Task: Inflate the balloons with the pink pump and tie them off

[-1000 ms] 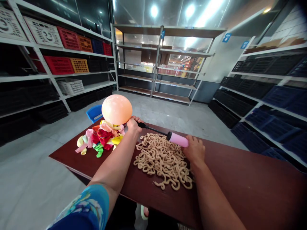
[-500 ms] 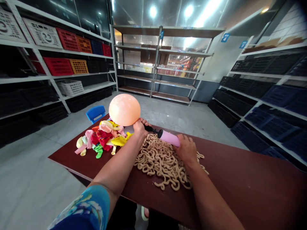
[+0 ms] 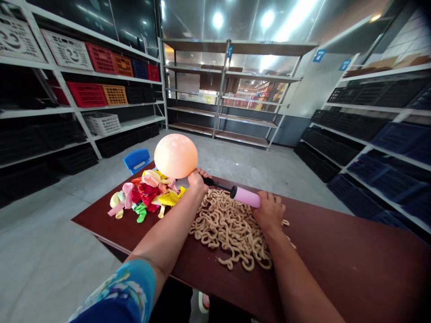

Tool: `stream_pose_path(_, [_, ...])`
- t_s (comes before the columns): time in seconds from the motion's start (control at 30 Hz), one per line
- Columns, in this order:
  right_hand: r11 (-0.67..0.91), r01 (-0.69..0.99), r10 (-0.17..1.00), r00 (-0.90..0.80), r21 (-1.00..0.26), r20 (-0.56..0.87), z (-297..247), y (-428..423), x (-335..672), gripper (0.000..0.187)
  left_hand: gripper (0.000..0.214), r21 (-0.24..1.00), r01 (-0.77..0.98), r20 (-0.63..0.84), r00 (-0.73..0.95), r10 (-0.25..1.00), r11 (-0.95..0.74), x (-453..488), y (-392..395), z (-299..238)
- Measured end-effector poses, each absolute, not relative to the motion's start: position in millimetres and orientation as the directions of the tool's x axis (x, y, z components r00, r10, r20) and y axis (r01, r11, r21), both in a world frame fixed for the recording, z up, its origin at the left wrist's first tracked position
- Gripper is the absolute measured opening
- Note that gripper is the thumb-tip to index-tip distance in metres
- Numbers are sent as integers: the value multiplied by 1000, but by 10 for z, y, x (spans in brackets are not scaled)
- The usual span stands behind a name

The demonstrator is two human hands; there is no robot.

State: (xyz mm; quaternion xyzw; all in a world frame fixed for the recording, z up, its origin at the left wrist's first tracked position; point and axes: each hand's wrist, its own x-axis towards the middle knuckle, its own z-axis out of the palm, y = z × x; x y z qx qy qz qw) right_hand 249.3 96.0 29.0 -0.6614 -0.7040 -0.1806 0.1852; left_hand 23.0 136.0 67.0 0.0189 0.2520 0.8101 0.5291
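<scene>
A peach balloon (image 3: pixel 175 156), blown up round, sits at my left hand (image 3: pixel 198 181), whose fingers are closed around the balloon's neck and the black end of a hand pump; the neck itself is hidden. From there a black rod runs right into the pump's pink barrel (image 3: pixel 247 197). My right hand (image 3: pixel 269 210) is wrapped round the barrel's far end. Below the pump, a pile of tan, curly, rope-like pieces (image 3: pixel 229 224) lies on the dark red table (image 3: pixel 336 260). Left of my left forearm is a heap of limp, colourful balloons (image 3: pixel 148 193).
A blue chair (image 3: pixel 136 160) stands beyond the table's left end. Shelves with plastic crates (image 3: pixel 101 57) line the left wall. A metal rack (image 3: pixel 222 89) stands at the back, and dark crates (image 3: pixel 380 166) fill shelves on the right.
My right hand has drawn the pink barrel to the right, so more of the black rod shows. My left hand keeps its grip by the balloon, whose size looks about the same.
</scene>
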Motion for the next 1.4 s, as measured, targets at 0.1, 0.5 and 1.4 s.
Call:
stream_pose_path(0.1, [129,991,842,-127,34,525,280,899,2365,31,17,419,-862,-225,-403,887,-285,395,1322,655])
stream_pose_path(0.5, [62,998,871,-46,-17,489,318,1014,2622,30,18,421,-843,-209,-449,869,-334,9,1278,826])
stream_pose_path(1.4, [25,999,867,-10,-23,498,267,1036,2676,27,16,442,-831,-193,-456,869,-338,-52,1366,723])
